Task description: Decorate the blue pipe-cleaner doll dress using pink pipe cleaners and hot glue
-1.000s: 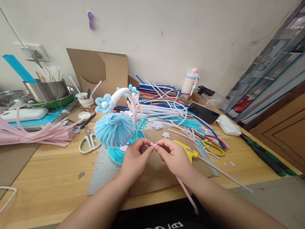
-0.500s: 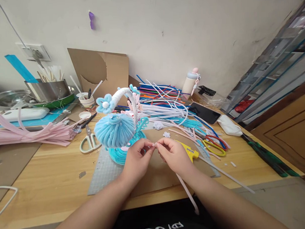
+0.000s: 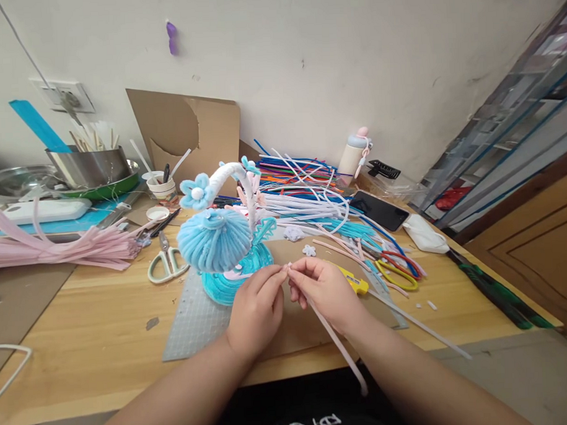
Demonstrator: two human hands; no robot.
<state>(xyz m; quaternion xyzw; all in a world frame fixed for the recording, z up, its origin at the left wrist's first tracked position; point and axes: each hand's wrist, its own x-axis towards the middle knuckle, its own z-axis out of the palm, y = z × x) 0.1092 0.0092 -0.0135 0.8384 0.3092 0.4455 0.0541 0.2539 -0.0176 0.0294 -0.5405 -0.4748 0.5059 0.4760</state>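
Observation:
Both my hands meet over the cardboard sheet, fingertips pinched on the end of a pale pink pipe cleaner (image 3: pixel 338 342). My left hand (image 3: pixel 258 300) is closed on that end from the left. My right hand (image 3: pixel 326 291) pinches it from the right, and the long tail hangs below toward my lap. Just beyond my left hand stands a pipe-cleaner lamp (image 3: pixel 214 240) with a fluffy blue shade, a white curved stem, blue flowers and a turquoise coiled base. A yellow glue gun (image 3: pixel 355 281) lies partly hidden behind my right hand. A small pale flower (image 3: pixel 309 250) rests beyond my fingertips.
White-handled scissors (image 3: pixel 167 263) and a pink pipe-cleaner bundle (image 3: pixel 66 245) lie left. Colourful pipe cleaners (image 3: pixel 301 199) pile up at the back. To the right are yellow-handled scissors (image 3: pixel 397 277), a phone (image 3: pixel 380 209) and green-black pliers (image 3: pixel 495 292). A bottle (image 3: pixel 354 154) stands by the wall.
My left hand has turned, its fingers more curled with the back of the hand facing up. More of the pink pipe cleaner's tail shows below my right hand.

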